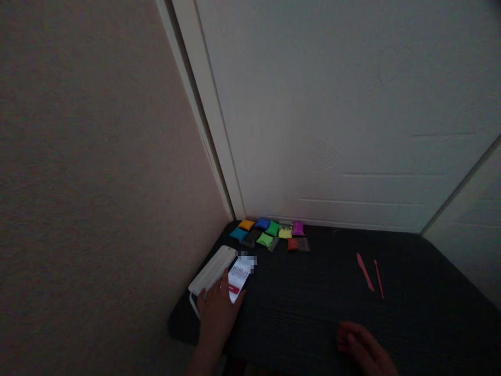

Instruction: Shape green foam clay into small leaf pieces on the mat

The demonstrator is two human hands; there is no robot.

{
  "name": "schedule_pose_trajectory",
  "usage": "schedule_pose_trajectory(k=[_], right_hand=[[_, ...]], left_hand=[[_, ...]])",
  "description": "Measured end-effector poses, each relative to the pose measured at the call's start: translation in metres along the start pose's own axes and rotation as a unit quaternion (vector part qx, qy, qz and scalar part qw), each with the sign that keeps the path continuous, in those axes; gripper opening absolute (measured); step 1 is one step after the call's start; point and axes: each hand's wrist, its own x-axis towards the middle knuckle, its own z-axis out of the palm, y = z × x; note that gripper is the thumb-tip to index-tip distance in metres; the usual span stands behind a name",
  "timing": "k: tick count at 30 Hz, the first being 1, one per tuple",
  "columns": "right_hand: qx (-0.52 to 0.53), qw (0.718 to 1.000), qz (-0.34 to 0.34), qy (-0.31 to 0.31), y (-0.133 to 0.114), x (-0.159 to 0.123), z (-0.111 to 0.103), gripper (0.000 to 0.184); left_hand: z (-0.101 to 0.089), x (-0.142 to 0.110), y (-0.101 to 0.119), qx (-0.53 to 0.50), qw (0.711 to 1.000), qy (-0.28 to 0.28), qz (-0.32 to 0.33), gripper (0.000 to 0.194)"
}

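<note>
On the left of the dark table lies a phone [239,277] with a lit screen showing a timer-like readout and a red button. Its white flip cover [213,269] is folded out to the left. Over the lower part of both rests my left hand [219,305], fingers spread, one finger reaching onto the screen and the thumb by the phone's right edge. My right hand [364,344] lies near the table's front edge, fingers loosely curled with nothing visible in them. A pink plastic knife-shaped tool [365,272] and a thin pink stick tool [379,279] lie beyond it.
Several small packets in various colours sit at the back left, among them an orange one [246,225], a blue one [262,223], a purple one [298,228] and a red one [293,244]. A beige wall [117,183] borders the left, a white panel [313,104] the back.
</note>
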Motion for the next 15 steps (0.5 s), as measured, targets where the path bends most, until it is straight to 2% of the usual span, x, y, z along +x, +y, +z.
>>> schedule_pose_trajectory(k=[7,15], right_hand=[[0.024,0.999,-0.042,0.011,0.008,0.0,0.001,0.043],[0.015,0.997,-0.073,0.017,0.0,-0.009,0.006,0.045]], left_hand=[[0.003,0.003,-0.002,-0.016,1.0,-0.006,0.002,0.065],[-0.003,0.003,-0.001,-0.002,1.0,-0.004,-0.016,0.064]])
